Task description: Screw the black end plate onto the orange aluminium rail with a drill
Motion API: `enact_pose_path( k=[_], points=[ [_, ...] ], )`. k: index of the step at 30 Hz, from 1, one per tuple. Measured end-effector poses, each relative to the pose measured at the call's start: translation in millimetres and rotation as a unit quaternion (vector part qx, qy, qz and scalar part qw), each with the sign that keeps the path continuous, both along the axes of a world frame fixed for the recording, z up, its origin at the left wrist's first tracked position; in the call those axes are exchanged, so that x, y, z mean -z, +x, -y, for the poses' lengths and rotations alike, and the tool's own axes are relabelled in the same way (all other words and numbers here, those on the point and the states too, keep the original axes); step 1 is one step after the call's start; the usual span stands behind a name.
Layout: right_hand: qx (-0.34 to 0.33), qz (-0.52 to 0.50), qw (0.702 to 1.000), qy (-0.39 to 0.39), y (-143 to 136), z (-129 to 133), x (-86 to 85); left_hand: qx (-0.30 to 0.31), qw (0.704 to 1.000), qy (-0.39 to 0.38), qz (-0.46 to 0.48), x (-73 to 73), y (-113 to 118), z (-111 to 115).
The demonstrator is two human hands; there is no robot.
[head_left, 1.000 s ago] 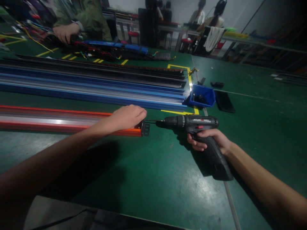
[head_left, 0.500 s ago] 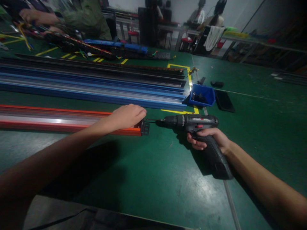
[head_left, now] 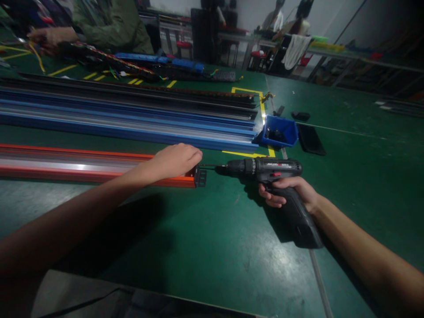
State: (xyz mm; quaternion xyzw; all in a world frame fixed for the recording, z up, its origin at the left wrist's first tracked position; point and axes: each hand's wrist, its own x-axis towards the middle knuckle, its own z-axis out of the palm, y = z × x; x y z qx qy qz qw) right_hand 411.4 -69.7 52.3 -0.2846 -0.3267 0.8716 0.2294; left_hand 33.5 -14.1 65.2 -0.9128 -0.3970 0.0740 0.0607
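My right hand [head_left: 294, 192] grips a black cordless drill [head_left: 278, 168] that lies level just over the green table. Its long thin bit [head_left: 212, 166] points left and meets the black end bracket [head_left: 201, 177] of an orange metal channel [head_left: 79, 176]. My left hand [head_left: 179, 160] is closed over the right end of that channel, fingers curled down on the end beside the bracket. The hand hides its own fingertips and part of the channel's end.
Blue channels [head_left: 132, 128] and black strips [head_left: 132, 90] lie behind the orange one. A blue bin [head_left: 281, 132] with small dark parts stands at their right end, beside a dark flat object [head_left: 310, 139]. Across the table, a co-worker's hand [head_left: 54, 37] handles wired strips.
My hands, the drill and the orange channel stay practically in place. The co-worker's hand at the back left has shifted slightly.
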Motion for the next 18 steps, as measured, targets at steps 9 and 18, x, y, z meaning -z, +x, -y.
enact_pose_path(
  k=[9,18],
  points=[
    [-0.001,-0.002,1.0,-0.009,0,0,-0.1,-0.069,0.996,-0.041,0.048,-6.6,6,3],
    [-0.002,0.001,1.0,-0.009,0,0,-2.2,-0.108,0.988,-0.078,0.08,-14.7,12,5]
  ],
)
